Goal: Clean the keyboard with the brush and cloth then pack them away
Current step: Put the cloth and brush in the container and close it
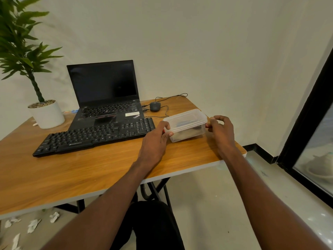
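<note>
While both hands reach forward, the wooden table with a pale edge (75,177) spreads beneath them, carrying everything else. Beyond and to the left of the left hand (156,139), an open black laptop with a dark screen (104,94) stands at the back, and the long black keyboard (93,136) lies in front of it, its right end just beside the left hand's fingers. Far out to the left stands a green leafy plant in a white round pot (47,115). Between the hands sits a clear plastic rectangular box with its lid on (186,124), dark contents showing dimly through its walls; what they are cannot be told. The left hand grips the box's left end, thumb over the lid's rim, while the right hand (220,131) pinches the right end with curled fingers. Beyond the box, a small dark corded mouse (155,106) rests near the laptop.
</note>
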`<state>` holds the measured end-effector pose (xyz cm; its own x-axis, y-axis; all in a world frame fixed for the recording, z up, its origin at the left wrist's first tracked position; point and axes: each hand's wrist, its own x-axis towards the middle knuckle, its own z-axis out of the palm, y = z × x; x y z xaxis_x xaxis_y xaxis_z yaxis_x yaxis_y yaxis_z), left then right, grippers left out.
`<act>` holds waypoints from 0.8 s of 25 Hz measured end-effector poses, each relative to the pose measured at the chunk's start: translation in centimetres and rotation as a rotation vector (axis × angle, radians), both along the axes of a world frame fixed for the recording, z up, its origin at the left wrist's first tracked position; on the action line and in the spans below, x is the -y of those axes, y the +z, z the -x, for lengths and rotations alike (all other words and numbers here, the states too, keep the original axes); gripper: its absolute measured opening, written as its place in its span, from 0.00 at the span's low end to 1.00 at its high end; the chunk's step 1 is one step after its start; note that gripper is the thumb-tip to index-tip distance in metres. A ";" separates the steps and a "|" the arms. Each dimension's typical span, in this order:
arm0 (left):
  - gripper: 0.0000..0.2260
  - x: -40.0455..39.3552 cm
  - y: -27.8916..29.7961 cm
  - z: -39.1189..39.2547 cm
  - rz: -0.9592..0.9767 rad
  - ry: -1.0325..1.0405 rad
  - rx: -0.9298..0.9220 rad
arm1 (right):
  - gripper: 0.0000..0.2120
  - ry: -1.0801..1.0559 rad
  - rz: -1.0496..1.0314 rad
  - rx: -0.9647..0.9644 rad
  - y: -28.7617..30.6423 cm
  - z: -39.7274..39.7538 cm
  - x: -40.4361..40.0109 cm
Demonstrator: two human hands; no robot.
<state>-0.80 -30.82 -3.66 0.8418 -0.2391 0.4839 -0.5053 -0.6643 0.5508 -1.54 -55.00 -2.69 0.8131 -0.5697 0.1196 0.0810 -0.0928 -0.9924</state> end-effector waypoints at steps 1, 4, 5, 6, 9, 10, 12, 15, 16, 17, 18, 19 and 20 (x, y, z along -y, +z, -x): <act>0.05 0.0 0.0 0.1 0.010 0.001 0.001 | 0.14 0.007 -0.053 0.028 0.1 0.3 0.1; 0.05 0.0 0.1 0.1 0.011 0.002 0.016 | 0.15 0.030 -0.185 0.107 0.3 0.9 0.8; 0.06 0.0 0.1 0.2 0.001 -0.006 0.018 | 0.15 0.056 -0.224 0.136 0.3 1.0 1.0; 0.06 0.0 0.1 0.3 -0.008 -0.018 0.018 | 0.14 0.073 -0.233 0.157 0.2 1.1 1.1; 0.08 0.2 0.2 0.6 -0.030 -0.034 0.031 | 0.15 -0.061 -0.006 0.069 -0.2 1.0 0.4; 0.08 0.2 0.2 0.6 -0.031 -0.033 0.031 | 0.15 -0.113 0.085 0.025 -0.3 0.9 0.1; 0.09 0.2 0.2 0.5 -0.026 -0.031 0.025 | 0.16 -0.141 0.222 -0.046 -0.4 0.5 -0.3; 0.09 0.2 0.1 0.5 -0.024 -0.029 0.033 | 0.15 -0.125 0.424 -0.143 -0.5 0.0 -0.6; 0.09 0.2 0.1 0.5 -0.028 -0.029 0.033 | 0.17 -0.122 0.456 -0.153 -0.7 -0.1 -0.6; 0.09 0.1 0.1 0.5 -0.029 -0.029 0.034 | 0.18 -0.114 0.476 -0.163 -0.7 -0.3 -0.6; 0.09 0.1 0.1 0.5 -0.029 -0.028 0.032 | 0.19 -0.100 0.486 -0.172 -0.7 -0.4 -0.6; 0.09 0.1 0.1 0.5 -0.025 -0.026 0.031 | 0.19 -0.083 0.480 -0.179 -0.7 -0.4 -0.5; 0.09 0.1 0.2 0.5 -0.022 -0.025 0.030 | 0.19 -0.067 0.459 -0.183 -0.7 -0.5 -0.4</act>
